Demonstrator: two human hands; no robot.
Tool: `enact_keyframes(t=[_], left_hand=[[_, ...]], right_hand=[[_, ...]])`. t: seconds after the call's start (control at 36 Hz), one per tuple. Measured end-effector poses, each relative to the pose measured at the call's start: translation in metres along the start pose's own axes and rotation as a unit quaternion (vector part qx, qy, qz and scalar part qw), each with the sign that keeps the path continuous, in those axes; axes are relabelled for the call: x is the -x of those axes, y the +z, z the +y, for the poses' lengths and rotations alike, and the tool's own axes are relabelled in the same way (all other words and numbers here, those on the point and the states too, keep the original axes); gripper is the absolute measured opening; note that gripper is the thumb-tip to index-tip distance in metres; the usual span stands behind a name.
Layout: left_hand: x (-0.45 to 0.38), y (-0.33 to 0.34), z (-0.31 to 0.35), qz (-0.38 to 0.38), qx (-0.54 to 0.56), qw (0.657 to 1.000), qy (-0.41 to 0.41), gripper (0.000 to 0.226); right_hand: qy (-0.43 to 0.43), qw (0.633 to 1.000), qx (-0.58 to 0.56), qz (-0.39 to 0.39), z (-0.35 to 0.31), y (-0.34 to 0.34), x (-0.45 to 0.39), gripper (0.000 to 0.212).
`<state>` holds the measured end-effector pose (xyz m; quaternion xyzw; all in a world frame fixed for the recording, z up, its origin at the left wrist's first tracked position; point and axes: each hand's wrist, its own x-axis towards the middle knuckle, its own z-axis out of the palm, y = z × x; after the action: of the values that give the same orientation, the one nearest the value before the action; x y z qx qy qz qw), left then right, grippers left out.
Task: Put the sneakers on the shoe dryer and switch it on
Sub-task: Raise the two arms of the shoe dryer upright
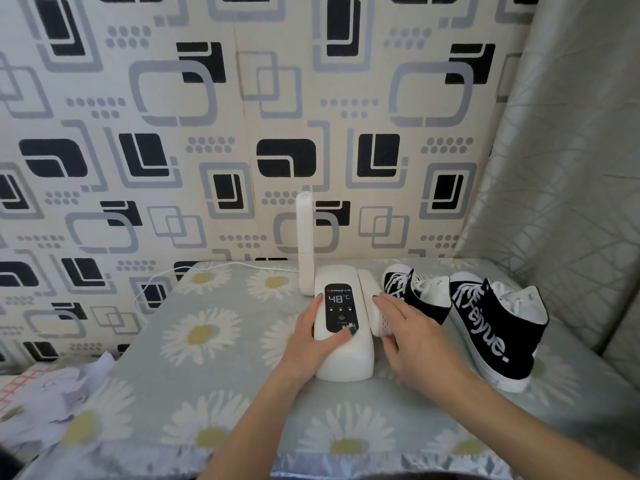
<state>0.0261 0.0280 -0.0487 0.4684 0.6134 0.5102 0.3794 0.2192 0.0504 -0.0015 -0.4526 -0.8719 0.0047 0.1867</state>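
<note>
The shoe dryer (343,341) stood mid-table on the daisy cloth (207,375). Left of it the cloth lay bare as far as the crumpled paper (52,393); the front was open too. Just right of it two sneakers (460,317) crowded the way, the curtain (561,168) beyond. Behind, its raised arm (305,244) and cord (207,268) stood near the wall, perhaps touching.

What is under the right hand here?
The right hand lies over the shoe dryer's folded-down right arm; its perforated end shows beside the fingers. The rest of that arm's tip is covered.
</note>
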Motion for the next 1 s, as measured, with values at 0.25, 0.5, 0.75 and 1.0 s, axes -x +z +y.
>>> enact_keyframes(t=[0.25,0.5,0.75,1.0], left_hand=[[0.0,-0.001,0.003,-0.005,-0.01,1.0,-0.004,0.089],[0.002,-0.001,0.004,-0.005,-0.014,1.0,-0.003,0.086],[0.001,-0.001,0.003,-0.009,0.001,1.0,-0.007,0.089],[0.001,-0.002,0.003,-0.008,0.009,1.0,-0.005,0.095]], right_hand=[[0.001,0.999,-0.025,0.041,-0.002,-0.007,-0.004,0.06],[0.012,0.999,0.003,0.044,-0.015,-0.004,0.007,0.066],[0.007,0.994,-0.052,0.093,-0.008,-0.003,0.001,0.052],[0.002,0.99,-0.063,0.123,-0.009,-0.011,-0.008,0.05]])
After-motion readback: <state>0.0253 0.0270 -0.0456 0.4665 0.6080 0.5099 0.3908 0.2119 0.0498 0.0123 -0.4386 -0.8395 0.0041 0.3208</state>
